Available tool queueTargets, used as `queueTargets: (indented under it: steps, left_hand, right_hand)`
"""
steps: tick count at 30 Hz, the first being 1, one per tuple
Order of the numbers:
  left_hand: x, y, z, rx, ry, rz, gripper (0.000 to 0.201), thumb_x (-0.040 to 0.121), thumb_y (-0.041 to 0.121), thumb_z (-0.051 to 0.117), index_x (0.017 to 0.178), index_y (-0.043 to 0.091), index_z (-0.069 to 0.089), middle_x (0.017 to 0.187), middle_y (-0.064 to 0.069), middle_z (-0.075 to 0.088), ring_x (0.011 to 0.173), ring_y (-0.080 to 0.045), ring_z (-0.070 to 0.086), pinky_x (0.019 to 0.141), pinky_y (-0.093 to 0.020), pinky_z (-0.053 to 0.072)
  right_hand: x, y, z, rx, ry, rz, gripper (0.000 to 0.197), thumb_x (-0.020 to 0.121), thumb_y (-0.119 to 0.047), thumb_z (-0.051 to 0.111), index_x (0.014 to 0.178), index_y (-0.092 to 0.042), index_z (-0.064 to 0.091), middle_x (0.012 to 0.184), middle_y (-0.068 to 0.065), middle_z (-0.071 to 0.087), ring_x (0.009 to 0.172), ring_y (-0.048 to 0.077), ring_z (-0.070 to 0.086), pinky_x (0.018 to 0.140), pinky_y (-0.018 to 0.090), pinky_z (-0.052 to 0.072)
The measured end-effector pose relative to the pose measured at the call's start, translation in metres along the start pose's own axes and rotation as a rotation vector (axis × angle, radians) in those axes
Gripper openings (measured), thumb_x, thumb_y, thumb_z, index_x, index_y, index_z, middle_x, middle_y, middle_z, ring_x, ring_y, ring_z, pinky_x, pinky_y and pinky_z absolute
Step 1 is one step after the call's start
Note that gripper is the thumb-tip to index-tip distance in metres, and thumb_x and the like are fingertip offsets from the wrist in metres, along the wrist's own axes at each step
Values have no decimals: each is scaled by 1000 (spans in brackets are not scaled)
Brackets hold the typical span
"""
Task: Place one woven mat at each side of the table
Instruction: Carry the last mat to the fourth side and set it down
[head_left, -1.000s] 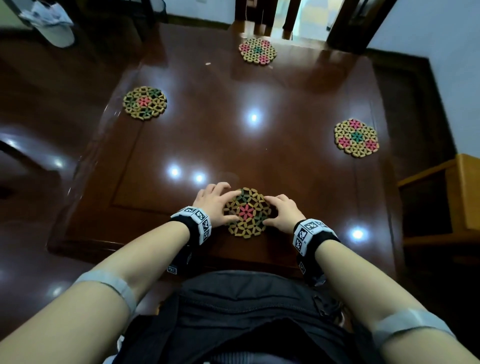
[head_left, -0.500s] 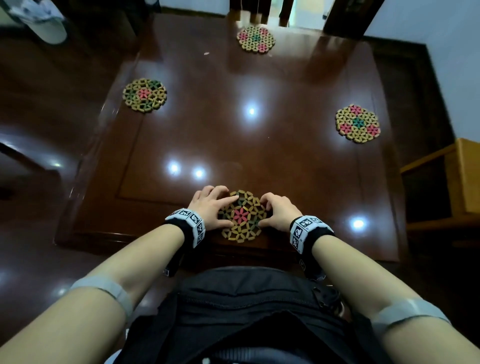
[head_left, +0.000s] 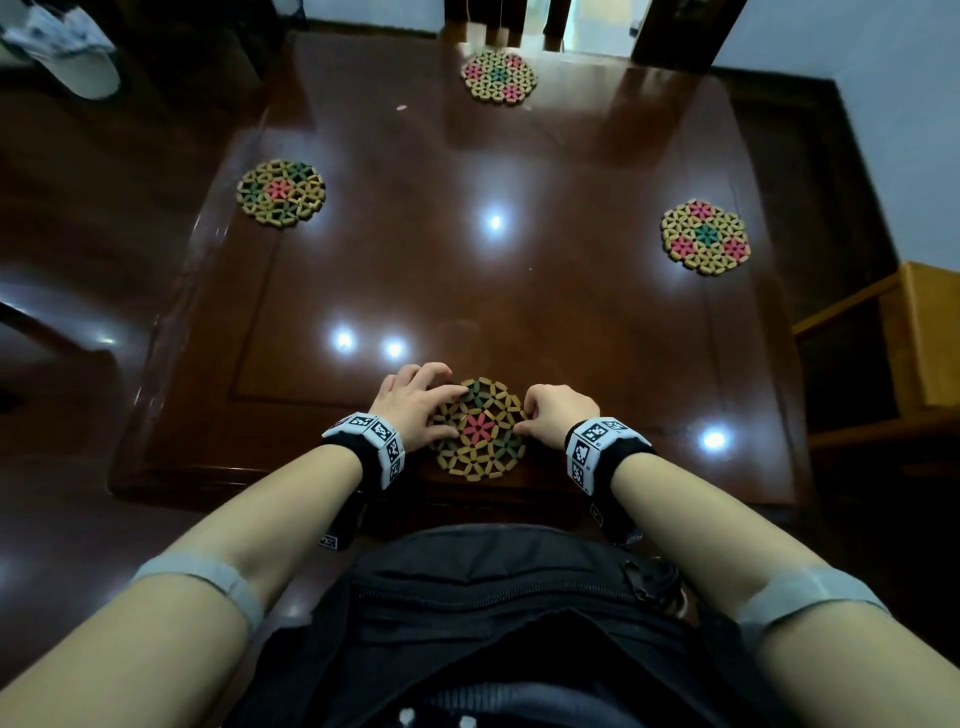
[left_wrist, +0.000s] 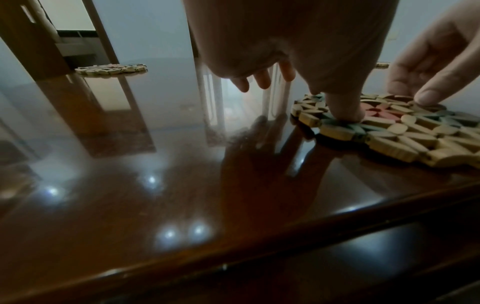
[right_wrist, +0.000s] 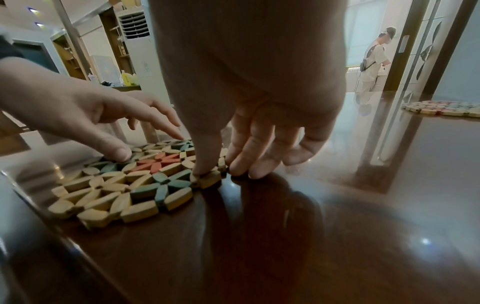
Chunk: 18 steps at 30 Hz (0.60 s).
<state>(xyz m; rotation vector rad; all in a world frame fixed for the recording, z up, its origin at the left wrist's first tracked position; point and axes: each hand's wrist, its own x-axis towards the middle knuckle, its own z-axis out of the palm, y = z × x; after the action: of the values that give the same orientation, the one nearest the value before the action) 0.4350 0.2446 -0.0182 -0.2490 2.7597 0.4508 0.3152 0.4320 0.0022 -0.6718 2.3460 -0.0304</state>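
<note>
Four round woven mats lie on the dark glossy table (head_left: 519, 286). One mat is at the left side (head_left: 281, 193) (left_wrist: 111, 69), one at the far side (head_left: 498, 77), one at the right side (head_left: 705, 236) (right_wrist: 441, 108). The fourth mat (head_left: 478, 431) (left_wrist: 405, 131) (right_wrist: 124, 185) lies flat by the near edge between my hands. My left hand (head_left: 410, 405) (left_wrist: 298, 41) (right_wrist: 78, 109) presses its thumb and forefinger on the mat's top. My right hand (head_left: 558, 415) (right_wrist: 246, 82) (left_wrist: 428, 72) presses its thumb on the mat's right rim, its fingertips on the table beside it.
A light wooden piece of furniture (head_left: 924, 332) stands off the table's right side. A white cap (head_left: 78, 62) lies at the far left. A black bag (head_left: 493, 597) hangs at my waist against the near edge. Another person (right_wrist: 374, 59) stands in the far doorway.
Both hands have stayed on the near mat and drawn it slightly toward the table's near edge. The other three mats have not moved.
</note>
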Motion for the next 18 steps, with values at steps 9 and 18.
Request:
queueTargets:
  steps: [9,18]
  left_hand:
    - [-2,-3,0,-29,-24,-60,71,76,58,65,139,42,40,148,7,28,135,-23,22,112,-39,22]
    - [-2,0,1,-24,-24,-58,69,79,55,64,141,38,39,147,6,29,135,-23,24,111,-40,24]
  right_hand:
    - [-3,-5,-5,-43,-34,6,30,82,-46,67,99,-22,59,106,1,66,96,23,62,74,34,47]
    - [-5,-7,-3,-58,-27,41,31,85,-45,64,102,-20,58,107,3,66,99,26,63,75,33,46]
